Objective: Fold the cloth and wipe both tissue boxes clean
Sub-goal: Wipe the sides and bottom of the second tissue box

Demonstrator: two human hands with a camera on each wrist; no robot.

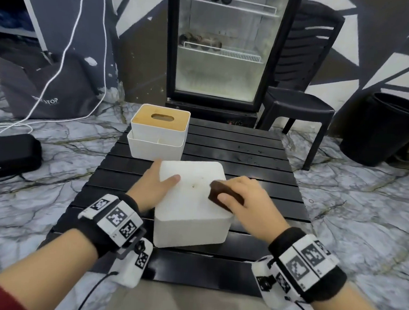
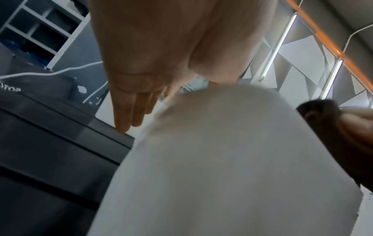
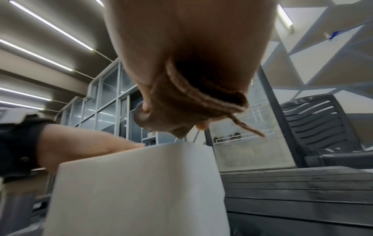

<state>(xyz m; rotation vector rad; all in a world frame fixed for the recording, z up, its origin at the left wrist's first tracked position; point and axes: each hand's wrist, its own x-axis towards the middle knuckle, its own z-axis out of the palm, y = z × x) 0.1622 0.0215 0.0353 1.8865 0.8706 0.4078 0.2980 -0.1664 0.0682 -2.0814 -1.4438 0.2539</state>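
A plain white tissue box [image 1: 188, 217] stands near the front of the black slatted table [image 1: 236, 145]. My left hand [image 1: 158, 181] steadies its left edge: the thumb lies on top and straight fingers [image 2: 129, 111] run down the side wall [image 2: 222, 159]. My right hand [image 1: 244, 199] grips a folded brown cloth [image 1: 220, 192] and presses it on the box top near the right edge. The bunched cloth [image 3: 191, 103] fills the palm above the box [image 3: 141, 183]. A second white box with a wooden slotted lid [image 1: 160, 124] stands at the table's back left.
A glass-door fridge [image 1: 221, 46] stands behind the table, with a black plastic chair [image 1: 300, 106] and a black bin [image 1: 384, 129] to its right. A grey bag [image 1: 47, 88], white cables and a black case [image 1: 5, 154] lie on the marble floor at left.
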